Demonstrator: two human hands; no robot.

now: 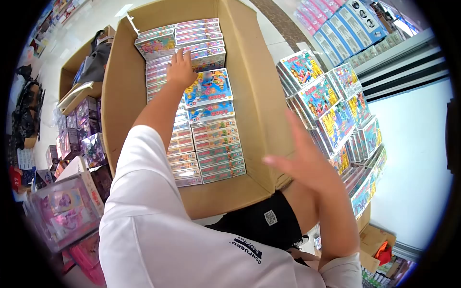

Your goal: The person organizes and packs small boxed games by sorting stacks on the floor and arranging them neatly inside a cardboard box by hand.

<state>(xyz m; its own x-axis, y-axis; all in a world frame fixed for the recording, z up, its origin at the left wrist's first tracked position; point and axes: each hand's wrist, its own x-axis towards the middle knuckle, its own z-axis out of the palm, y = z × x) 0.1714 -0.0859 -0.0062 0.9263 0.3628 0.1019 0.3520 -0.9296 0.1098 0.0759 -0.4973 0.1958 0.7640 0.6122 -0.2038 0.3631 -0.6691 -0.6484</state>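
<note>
A large cardboard carton [269,120] stands in front of me, packed with rows of flat, colourful boxes. My left hand [181,71] reaches into its far half, fingers stretched over the tops of the boxes; whether it presses on one I cannot tell. Just beside that hand a blue picture box [208,89] lies face up, while the boxes in the near rows [218,146] stand on edge. Above the carton's right side hovers my right hand [307,156], slightly blurred, thumb and fingers apart, holding nothing.
Stacks of similar colourful boxes [319,98] rise right of the carton, beside a white panel [408,144]. On the left are purple boxes [89,122], a clear-fronted package [65,211] and another open carton [72,72]. Blue boxes [345,31] stand at the upper right.
</note>
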